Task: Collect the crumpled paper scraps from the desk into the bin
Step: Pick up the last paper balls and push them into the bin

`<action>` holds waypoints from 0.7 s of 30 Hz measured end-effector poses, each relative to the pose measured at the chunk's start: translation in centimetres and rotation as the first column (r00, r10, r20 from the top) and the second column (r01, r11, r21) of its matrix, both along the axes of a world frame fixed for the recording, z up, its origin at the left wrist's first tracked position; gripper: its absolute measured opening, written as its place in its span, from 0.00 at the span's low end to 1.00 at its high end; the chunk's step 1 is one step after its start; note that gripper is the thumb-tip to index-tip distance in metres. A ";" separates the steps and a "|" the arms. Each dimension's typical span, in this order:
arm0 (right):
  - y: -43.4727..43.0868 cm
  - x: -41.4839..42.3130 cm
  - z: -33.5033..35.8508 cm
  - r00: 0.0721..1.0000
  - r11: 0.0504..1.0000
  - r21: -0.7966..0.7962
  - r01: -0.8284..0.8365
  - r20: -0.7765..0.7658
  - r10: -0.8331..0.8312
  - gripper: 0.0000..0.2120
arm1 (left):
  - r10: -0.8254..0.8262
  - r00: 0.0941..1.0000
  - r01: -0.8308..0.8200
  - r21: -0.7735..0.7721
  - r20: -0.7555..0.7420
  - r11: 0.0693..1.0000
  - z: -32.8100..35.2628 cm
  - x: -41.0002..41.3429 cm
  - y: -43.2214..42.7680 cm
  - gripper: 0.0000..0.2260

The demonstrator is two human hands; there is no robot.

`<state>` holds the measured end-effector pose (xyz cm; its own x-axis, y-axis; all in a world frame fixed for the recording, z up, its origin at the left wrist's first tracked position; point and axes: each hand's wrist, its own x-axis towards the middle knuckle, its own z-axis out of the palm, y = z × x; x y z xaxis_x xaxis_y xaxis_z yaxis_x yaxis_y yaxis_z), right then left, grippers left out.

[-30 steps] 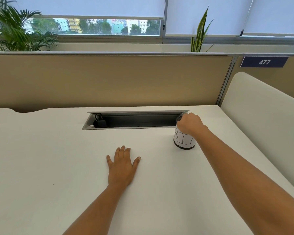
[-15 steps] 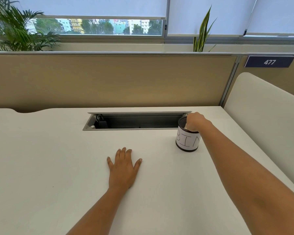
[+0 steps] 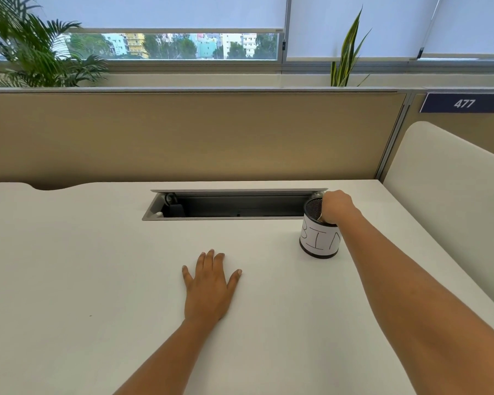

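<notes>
While our right hand [image 3: 335, 207] sits curled over the rim of the bin [image 3: 318, 240], fingers dipped inside, we cannot tell whether it holds a paper scrap or has let go (the knuckles hide the fingertips). Our left hand [image 3: 210, 289] lies flat and spread on the desk [image 3: 69, 266], holding nothing. No scraps show anywhere on the desk, so we judge this the last drop. To do it well, we should open the fingers low inside the mesh, then lift straight up so the light bin, standing just beside the cable tray [image 3: 228, 205], does not tip.
</notes>
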<state>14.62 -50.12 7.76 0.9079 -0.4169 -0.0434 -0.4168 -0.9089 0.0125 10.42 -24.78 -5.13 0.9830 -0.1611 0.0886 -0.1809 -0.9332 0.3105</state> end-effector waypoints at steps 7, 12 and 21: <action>-0.1 0.3 -0.2 1.000 1.000 -0.008 -0.006 0.005 0.006 0.14 | 0.003 1.000 -0.003 -0.010 0.007 1.000 0.0 0.2 0.0 0.25; -0.2 0.1 -0.3 1.000 1.000 0.004 -0.002 -0.003 0.002 0.16 | 0.008 1.000 -0.008 -0.014 0.002 1.000 0.0 0.0 -0.1 0.25; -0.3 -0.2 0.2 0.999 0.996 0.089 0.027 -0.020 -0.025 0.19 | 0.010 1.000 -0.010 -0.013 0.012 1.000 0.1 0.1 0.0 0.24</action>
